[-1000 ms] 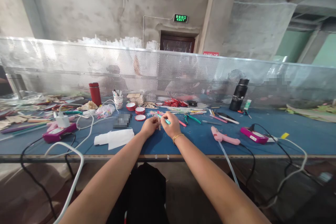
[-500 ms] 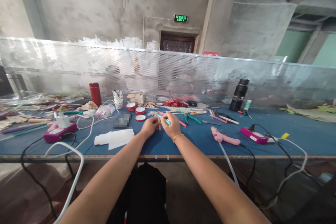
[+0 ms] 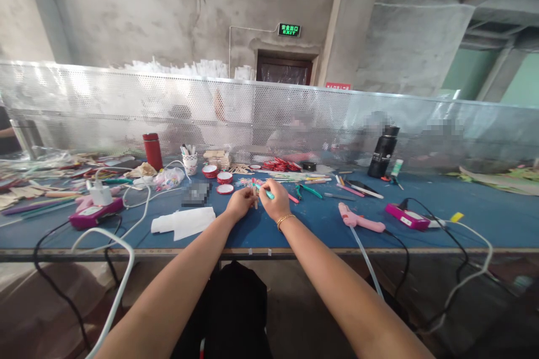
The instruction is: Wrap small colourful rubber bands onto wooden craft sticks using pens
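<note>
Near the middle of the table, my left hand (image 3: 241, 204) is closed, its fingertips pinching a narrow, flat wooden stick (image 3: 256, 203) that stands roughly upright in view. My right hand (image 3: 275, 200), with a gold bracelet at the wrist, grips a teal marker pen (image 3: 269, 194) like a writing tool. The pen's front end is at the upper part of the stick; whether it touches cannot be made out. Small pale and coloured bits (image 3: 243, 182) lie just beyond my fingers. Round red-edged white pieces (image 3: 224, 189) sit left of my left hand.
A pink glue gun (image 3: 362, 221) lies right, its cord near a magenta power box (image 3: 407, 217). Teal pliers (image 3: 311, 191) lie beyond my right hand. White cloth (image 3: 185, 222), cables, and a red bottle (image 3: 152, 151) are left. A perforated metal screen (image 3: 236, 118) stands behind.
My hands, the wooden stick and the marker pen stay in almost the same place. At the far left edge, part of another person's arm now shows.
</note>
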Available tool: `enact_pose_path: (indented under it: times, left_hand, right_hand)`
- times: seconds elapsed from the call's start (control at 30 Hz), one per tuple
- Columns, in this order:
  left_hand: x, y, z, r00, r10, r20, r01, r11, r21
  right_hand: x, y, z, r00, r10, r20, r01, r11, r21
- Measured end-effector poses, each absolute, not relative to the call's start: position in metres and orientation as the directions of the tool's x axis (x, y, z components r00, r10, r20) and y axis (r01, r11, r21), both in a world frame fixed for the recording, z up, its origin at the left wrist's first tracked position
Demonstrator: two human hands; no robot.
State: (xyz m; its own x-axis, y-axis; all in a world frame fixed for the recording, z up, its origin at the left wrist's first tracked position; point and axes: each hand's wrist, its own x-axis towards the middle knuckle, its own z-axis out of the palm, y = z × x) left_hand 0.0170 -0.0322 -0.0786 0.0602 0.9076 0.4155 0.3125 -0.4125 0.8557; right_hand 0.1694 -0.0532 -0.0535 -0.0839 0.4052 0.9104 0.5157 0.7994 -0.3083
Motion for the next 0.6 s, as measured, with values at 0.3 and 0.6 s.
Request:
enact_pose_path:
  times: [0.3,0.6]
  left_hand:
    - [0.0163,-0.0308,-0.079,0.036,0.915,0.402,0.301,-0.393,0.869]
    - [0.0166,-0.0329,-0.0773,0.033,0.918,0.395,0.308,-0.386,0.87]
  right_hand:
    - [0.1679,-0.0531,-0.0546,-0.123,0.412,0.903,0.494,0.814,-0.305]
    - [0.169,-0.0531,-0.0537,-0.084,0.408,0.909,0.518,0.797,-0.31]
